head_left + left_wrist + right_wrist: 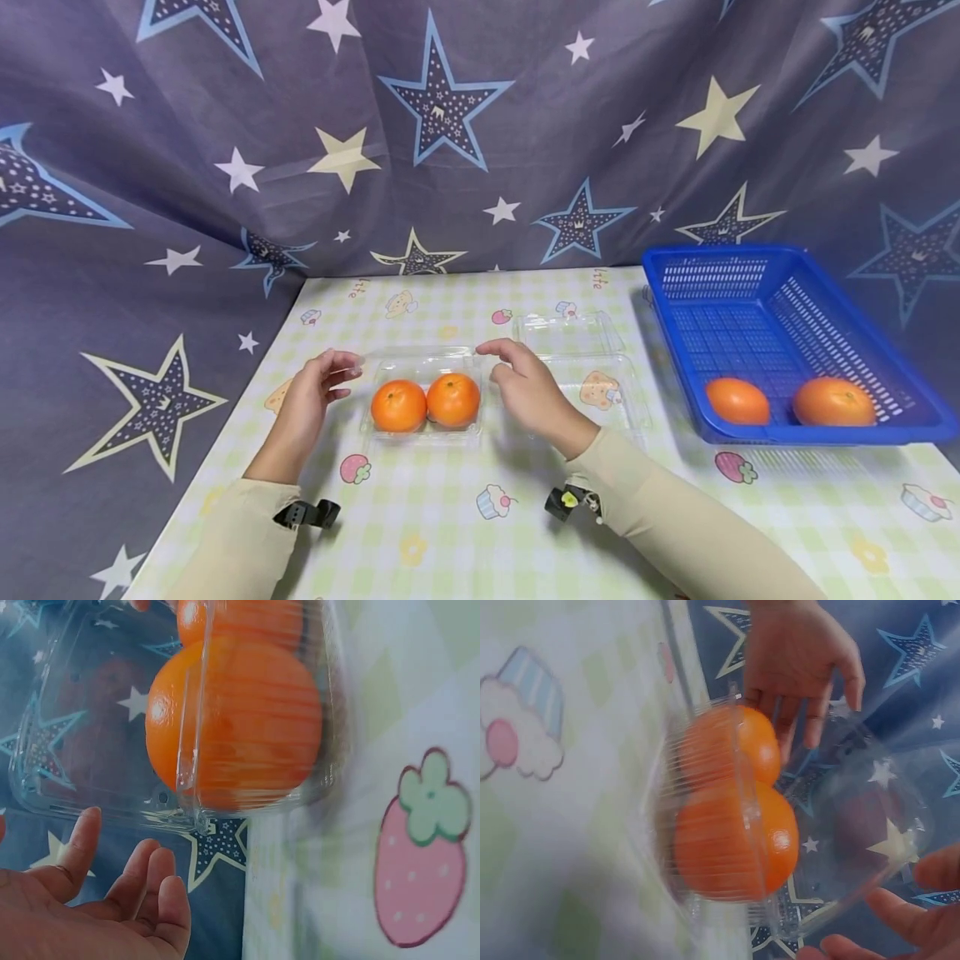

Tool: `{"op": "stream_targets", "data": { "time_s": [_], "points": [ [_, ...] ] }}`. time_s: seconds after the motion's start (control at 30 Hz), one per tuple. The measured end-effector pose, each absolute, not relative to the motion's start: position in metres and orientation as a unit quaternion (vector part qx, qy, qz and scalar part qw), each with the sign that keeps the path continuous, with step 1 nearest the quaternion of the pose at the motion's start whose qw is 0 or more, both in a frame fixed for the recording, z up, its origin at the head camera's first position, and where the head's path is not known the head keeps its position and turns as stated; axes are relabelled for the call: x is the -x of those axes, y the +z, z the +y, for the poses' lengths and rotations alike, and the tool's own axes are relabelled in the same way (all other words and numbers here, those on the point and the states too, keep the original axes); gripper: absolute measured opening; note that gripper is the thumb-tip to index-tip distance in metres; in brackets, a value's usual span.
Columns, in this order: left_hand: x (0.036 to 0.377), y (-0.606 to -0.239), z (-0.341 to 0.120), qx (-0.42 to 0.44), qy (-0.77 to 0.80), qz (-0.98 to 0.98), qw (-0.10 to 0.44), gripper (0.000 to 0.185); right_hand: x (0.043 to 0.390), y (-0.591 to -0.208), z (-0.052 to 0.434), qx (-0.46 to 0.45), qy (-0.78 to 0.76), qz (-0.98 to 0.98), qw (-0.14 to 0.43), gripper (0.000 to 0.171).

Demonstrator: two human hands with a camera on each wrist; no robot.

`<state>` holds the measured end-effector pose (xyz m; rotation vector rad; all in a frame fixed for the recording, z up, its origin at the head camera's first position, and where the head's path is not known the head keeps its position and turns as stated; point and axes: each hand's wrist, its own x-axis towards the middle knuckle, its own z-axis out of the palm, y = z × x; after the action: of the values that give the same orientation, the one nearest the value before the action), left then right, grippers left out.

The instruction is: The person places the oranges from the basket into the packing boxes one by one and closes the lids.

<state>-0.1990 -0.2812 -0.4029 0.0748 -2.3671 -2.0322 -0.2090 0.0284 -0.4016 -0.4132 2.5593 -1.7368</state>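
A clear plastic clamshell box (423, 437) stands on the table, its lid (90, 750) raised on the far side. Two orange fruits sit side by side in it, the left orange (398, 406) and the right orange (453, 399). My left hand (313, 392) is at the lid's left end, fingers loosely bent, an index fingertip (91, 814) at the lid's edge. At the other end is my right hand (528, 387), its index finger (892, 911) reaching the lid's edge and the thumb spread apart. Whether either fingertip presses the plastic is hard to tell.
Right of the box lies a second clear clamshell (570, 362), opened flat with no fruit inside. A blue basket (675, 350) farther right holds two more oranges (834, 402). A star-patterned curtain (465, 208) hangs behind and left of the table.
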Motion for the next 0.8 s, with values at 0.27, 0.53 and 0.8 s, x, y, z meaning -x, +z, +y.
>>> {"op": "stream_targets", "data": {
  "time_s": [0.27, 0.53, 0.8],
  "points": [
    [0.184, -0.409, -0.282, -0.028, -0.626, -0.778, 0.035, 0.04, 0.199, -0.401, 0.028, 0.124, -0.555, 0.821, 0.044, 0.03],
    [0.173, -0.418, -0.281, -0.05, -0.604, -0.795, 0.031, 0.031, 0.184, -0.409, 0.026, 0.137, -0.587, 0.795, 0.068, 0.035],
    [0.168, -0.427, -0.278, -0.054, -0.62, -0.782, 0.035, 0.024, 0.177, -0.412, 0.023, 0.106, -0.625, 0.772, 0.056, 0.037]
  ]
}}
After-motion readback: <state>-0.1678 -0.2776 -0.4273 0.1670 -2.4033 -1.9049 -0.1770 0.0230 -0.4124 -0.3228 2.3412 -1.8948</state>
